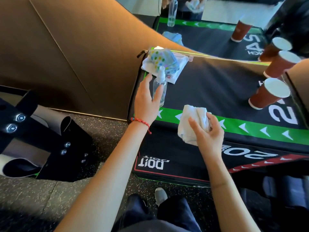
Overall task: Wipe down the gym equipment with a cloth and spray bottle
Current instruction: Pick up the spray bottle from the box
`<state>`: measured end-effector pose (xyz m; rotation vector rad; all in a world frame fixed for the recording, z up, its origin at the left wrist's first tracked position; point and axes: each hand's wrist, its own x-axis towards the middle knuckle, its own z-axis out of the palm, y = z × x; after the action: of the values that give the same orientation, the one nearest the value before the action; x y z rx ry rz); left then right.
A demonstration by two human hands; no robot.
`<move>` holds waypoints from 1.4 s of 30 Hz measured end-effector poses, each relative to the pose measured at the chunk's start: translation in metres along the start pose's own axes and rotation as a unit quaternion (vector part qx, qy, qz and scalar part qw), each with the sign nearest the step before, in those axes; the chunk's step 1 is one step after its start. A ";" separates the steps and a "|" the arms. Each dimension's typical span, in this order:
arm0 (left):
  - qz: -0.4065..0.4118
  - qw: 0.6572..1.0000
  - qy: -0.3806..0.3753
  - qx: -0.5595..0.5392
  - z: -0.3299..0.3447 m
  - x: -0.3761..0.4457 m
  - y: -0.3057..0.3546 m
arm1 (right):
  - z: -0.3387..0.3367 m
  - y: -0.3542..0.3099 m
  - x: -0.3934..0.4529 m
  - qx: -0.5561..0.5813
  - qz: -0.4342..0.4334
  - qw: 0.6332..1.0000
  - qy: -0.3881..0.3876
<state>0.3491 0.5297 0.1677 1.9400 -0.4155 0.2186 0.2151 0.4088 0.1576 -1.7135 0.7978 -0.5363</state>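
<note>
My forearms are bare, no sleeves. A red braided bracelet (pixel 140 121) circles my left wrist. Below, dark trousers (pixel 173 213) and a grey shoe (pixel 160 195).

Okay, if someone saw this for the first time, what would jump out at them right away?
Probably the two bare hands over the black padded gym box with its green arrow stripe: the right hand clutches a crumpled white cloth, while the left hand reaches an open grip around a clear spray bottle. Next, the red paper cups at the box's right end.
</note>
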 end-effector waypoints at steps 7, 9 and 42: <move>-0.035 0.999 0.003 -0.035 0.030 0.025 -0.004 | 0.004 0.001 0.030 0.013 -0.005 1.000 -0.011; -0.052 0.997 0.014 -0.054 0.034 0.028 -0.005 | 0.006 0.001 0.035 0.019 -0.003 1.000 -0.014; -0.451 0.781 0.374 -0.216 -0.114 -0.194 -0.019 | 0.118 -0.004 -0.074 -0.004 -0.095 0.888 -0.451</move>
<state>0.1816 0.6770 0.1308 1.2571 0.9205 0.2120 0.2502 0.5412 0.1318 -1.7952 -0.0426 0.1702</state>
